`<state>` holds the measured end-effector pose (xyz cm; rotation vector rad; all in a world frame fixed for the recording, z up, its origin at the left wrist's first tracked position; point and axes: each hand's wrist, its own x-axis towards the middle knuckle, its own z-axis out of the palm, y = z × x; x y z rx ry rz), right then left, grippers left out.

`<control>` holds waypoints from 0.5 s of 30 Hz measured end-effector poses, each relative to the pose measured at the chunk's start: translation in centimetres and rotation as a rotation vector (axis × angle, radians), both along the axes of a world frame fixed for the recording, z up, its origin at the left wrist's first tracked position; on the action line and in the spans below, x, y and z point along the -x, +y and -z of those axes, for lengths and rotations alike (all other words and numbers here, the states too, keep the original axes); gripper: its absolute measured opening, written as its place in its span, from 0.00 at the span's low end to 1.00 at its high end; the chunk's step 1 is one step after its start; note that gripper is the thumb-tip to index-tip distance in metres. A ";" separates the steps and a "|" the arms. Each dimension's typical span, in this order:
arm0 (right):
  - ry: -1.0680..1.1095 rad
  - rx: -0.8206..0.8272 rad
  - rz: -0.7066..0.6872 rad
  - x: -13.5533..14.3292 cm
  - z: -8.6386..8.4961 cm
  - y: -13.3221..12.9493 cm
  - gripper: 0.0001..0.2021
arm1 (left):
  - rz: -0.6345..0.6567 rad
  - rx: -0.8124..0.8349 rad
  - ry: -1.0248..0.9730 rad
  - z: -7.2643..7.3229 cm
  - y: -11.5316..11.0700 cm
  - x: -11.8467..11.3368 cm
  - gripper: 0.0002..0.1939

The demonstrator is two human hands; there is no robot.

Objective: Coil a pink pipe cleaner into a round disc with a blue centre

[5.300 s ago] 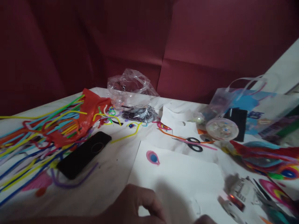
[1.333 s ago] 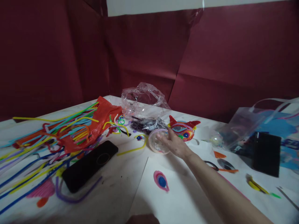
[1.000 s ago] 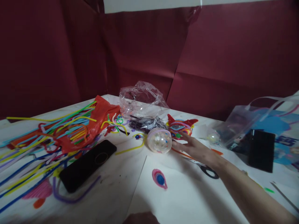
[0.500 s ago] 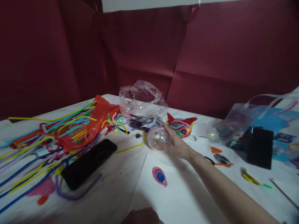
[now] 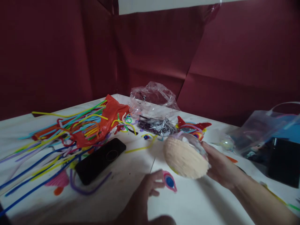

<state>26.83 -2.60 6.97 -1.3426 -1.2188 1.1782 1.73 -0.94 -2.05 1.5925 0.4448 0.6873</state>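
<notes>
My right hand (image 5: 217, 162) grips a clear plastic ball (image 5: 186, 154) from its right side, lifted a little over the table. Beige, ridged clay-like material coats the side facing me; the far part is bare and see-through. Lower in view, my left hand (image 5: 145, 195) is open and holds nothing, its fingers loosely bent and apart. Just right of its fingertips lies a pink and blue eye-shaped piece (image 5: 169, 180) on white paper (image 5: 187, 200). Behind the ball sits a colourful mask-like piece with red horns (image 5: 192, 126), partly hidden by it.
Pipe cleaners (image 5: 70, 134) spill from a red bag (image 5: 112, 115) on the left, beside a black phone (image 5: 100, 161). A clear plastic bag (image 5: 153, 97) and a dark shiny bundle (image 5: 157, 125) lie behind. At right are another clear ball (image 5: 227, 143) and a black flat object (image 5: 284, 162).
My right hand has lifted the ball off the table and brought it closer, turning its beige side toward me. My left hand has come up into view. The camera has turned slightly left.
</notes>
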 end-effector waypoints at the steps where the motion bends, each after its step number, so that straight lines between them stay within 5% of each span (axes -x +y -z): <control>1: 0.007 -0.006 -0.024 0.4 -0.1 -0.6 0.36 | -0.063 0.102 -0.044 -0.6 0.3 -0.1 0.49; 5: -0.018 -0.072 -0.098 2.2 -0.1 -2.6 0.37 | -0.049 0.358 -0.148 -3.4 0.9 -0.5 0.63; 8: -0.161 -0.118 -0.089 4.0 0.4 -3.8 0.41 | 0.144 0.455 -0.338 -5.1 0.9 -0.8 0.56; 12: -0.178 -0.132 0.011 6.3 1.2 -5.3 0.50 | 0.175 0.398 -0.480 -5.9 0.8 -1.0 0.38; 15: -0.107 -0.152 0.057 7.3 1.5 -6.3 0.54 | 0.184 0.383 -0.514 -5.5 1.0 -1.0 0.38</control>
